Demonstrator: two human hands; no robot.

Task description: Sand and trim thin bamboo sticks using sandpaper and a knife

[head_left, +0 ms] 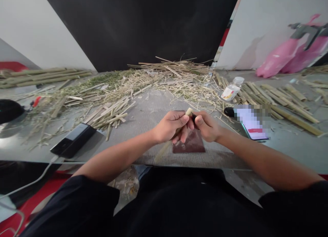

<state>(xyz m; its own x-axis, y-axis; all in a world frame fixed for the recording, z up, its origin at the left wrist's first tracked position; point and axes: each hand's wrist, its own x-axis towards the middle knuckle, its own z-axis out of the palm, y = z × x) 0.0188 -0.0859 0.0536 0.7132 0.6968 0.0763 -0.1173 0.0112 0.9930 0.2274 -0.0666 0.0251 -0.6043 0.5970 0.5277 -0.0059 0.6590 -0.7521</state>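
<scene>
My left hand point(170, 127) is closed around a pale green-yellow plant stalk point(189, 112). The stalk's cut end pokes up between my two hands, and its blurred lower part slants down toward the table's front edge. Facing it, my right hand point(207, 127) is closed with the thumb close to that cut end. A small dark tool point(194, 117) shows in the right hand's grip; most of it is hidden by the fingers, and I cannot make out its kind. Below both hands a dark reddish-brown square pad point(191, 143) lies flat on the table.
Shavings and split strips point(138, 81) cover the table's back. Cut stalks point(282, 100) lie at the right, longer ones point(46, 76) at the far left. Around stand a white bottle point(232, 89), a phone point(252, 122), a black box point(73, 140) with a cable, and pink spray bottles point(279, 57).
</scene>
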